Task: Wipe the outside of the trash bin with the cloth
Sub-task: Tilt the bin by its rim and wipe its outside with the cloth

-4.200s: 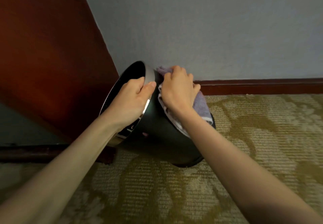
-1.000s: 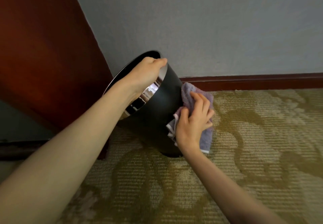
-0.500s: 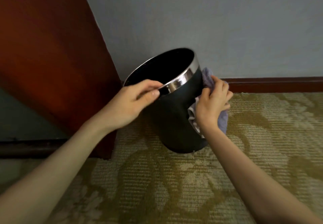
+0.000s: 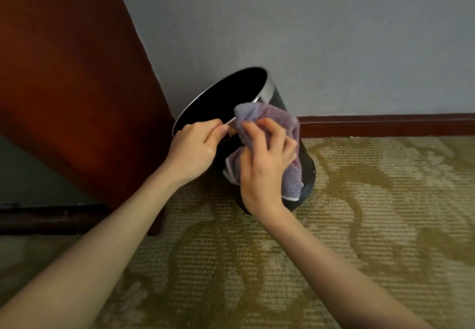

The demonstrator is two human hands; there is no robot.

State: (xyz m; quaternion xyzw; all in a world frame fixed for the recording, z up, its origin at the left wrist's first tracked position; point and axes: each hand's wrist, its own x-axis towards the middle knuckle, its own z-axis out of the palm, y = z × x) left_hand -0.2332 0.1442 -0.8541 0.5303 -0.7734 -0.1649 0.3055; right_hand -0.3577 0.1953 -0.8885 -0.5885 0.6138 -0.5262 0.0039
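**Item 1. Trash bin** [image 4: 308,174]: round, with a black wall and a bright metal band at the rim. It stands on the carpet just above the middle of the view and close to the wall. It is tilted, with the open mouth facing about 10 o'clock and the base toward 5 o'clock. The inside looks dark.

**Item 2. Cloth** [image 4: 272,123]: lilac terry with a pale edge, bunched up. It lies against the outside of the bin on the side nearest the person and reaches from just under the rim down toward the base.

**Item 3. Left hand** [image 4: 194,151]: at 9 o'clock of the cloth. Thumb and fingers are curled and pinch the bin's rim at its near-left edge.

**Item 4. Right hand** [image 4: 264,167]: laid over the cloth with bent fingers gathering the fabric, holding it against the bin's wall.

**Item 5. Carpet** [image 4: 359,226]: olive and beige with a large leaf pattern, filling the view from 3 through 6 to 8 o'clock.

**Item 6. Wall** [image 4: 308,33]: pale grey, at 12 to 2 o'clock, with a dark red skirting board [image 4: 385,124] along its foot.

**Item 7. Wooden panel** [image 4: 64,71]: reddish-brown, at 9 to 11 o'clock, just beside the bin.
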